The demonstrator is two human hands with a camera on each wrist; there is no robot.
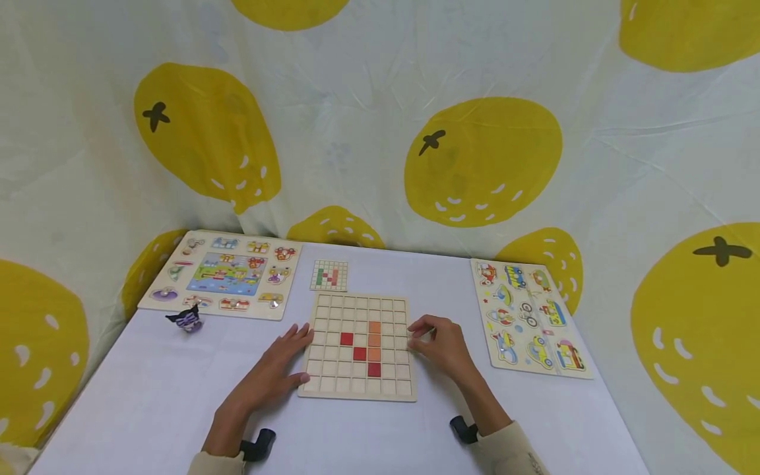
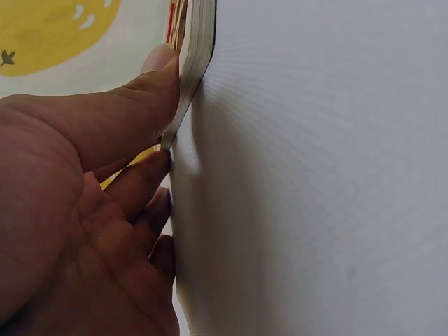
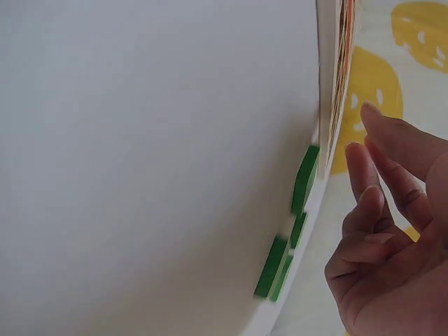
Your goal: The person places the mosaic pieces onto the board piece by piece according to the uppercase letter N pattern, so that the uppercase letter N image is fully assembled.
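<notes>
A wooden grid board [image 1: 332,310] lies in the middle of the table, with red tiles [image 1: 347,339] and a column of orange tiles [image 1: 375,340] in its cells. My left hand [image 1: 270,373] rests at the board's left edge, fingers extended and thumb touching the rim. By the right edge, my right hand [image 1: 442,346] hovers with bent fingers and nothing between thumb and fingertips. Several green tiles [image 3: 267,266] lie on the table beside the board in the right wrist view; the right hand hides them in the head view.
Behind the board lies a small pattern card [image 1: 329,276] with green, red and orange squares. A picture puzzle board [image 1: 276,264] is at the back left, with a small dark figurine [image 1: 187,320] before it. Another vehicle puzzle board [image 1: 528,323] lies to the right.
</notes>
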